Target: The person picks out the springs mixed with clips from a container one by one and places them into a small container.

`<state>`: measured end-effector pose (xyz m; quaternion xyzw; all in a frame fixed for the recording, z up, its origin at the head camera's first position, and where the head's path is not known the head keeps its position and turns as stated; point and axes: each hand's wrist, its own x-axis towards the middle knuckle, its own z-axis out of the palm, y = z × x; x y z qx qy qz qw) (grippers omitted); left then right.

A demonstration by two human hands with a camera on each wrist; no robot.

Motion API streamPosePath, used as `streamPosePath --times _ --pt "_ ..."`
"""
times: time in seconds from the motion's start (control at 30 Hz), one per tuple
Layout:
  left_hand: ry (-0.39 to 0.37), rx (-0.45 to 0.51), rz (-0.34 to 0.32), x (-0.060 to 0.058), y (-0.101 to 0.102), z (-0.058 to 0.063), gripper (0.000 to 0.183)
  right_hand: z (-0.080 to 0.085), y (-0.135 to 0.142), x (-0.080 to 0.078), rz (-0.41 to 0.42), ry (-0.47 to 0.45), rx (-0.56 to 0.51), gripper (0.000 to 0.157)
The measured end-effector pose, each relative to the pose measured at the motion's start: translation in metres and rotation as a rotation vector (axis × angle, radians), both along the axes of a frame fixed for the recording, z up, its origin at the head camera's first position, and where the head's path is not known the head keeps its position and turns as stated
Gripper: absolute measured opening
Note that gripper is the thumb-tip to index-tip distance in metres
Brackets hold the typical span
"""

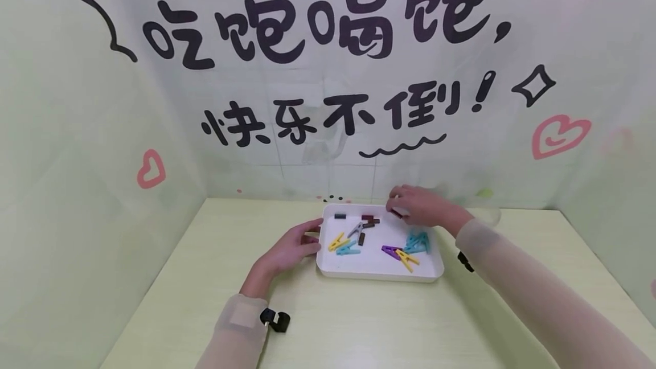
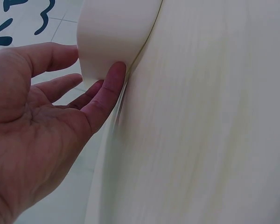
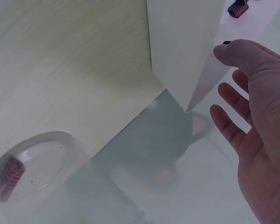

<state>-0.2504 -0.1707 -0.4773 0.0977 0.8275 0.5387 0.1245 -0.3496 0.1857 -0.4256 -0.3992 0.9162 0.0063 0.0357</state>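
At the bottom of my head view, two sleeved forearms [image 1: 236, 329] reach in over the pale tabletop [image 1: 328, 323]. Left of centre, the left hand [image 1: 289, 249] rests its fingers on the near-left wall of a white tray [image 1: 379, 275]; that grip is relaxed, clasping nothing. A careless push there could slide the tray.

In the tray's lower right I see a purple clothespin [image 1: 390, 251], a yellow clothespin [image 1: 407, 261] and teal clothespins [image 1: 417, 242]; at its left, a grey clothespin [image 1: 355, 230] lies near loose ribbed cylinders [image 1: 362, 239].

Over the tray's upper right corner, the right hand's [image 1: 422, 205] grip looks pinched on a dark ribbed cylinder [image 1: 396, 213], mostly hidden by fingers. Being small and rounded, it could roll free if caught off-centre.

Farther right, a clear bowl [image 3: 42, 163] holds a reddish ribbed cylinder [image 3: 10, 179]. Its faint outline invites a knock from my sleeve. Black lettering [image 1: 369, 13] fills the wall behind.
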Motion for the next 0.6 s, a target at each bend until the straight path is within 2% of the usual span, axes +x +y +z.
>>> streamPosePath --times 0.13,0.37,0.6 --pt "0.004 -0.001 -0.002 0.0 -0.001 -0.001 0.062 0.008 0.007 0.004 -0.015 -0.018 -0.068 0.036" --pt "0.005 0.004 -0.002 0.0 -0.001 -0.001 0.062 0.021 0.017 0.013 0.019 0.002 -0.166 0.032" --pt "0.009 0.003 -0.002 0.001 0.0 0.0 0.062 0.034 0.031 0.022 -0.043 -0.011 -0.23 0.036"
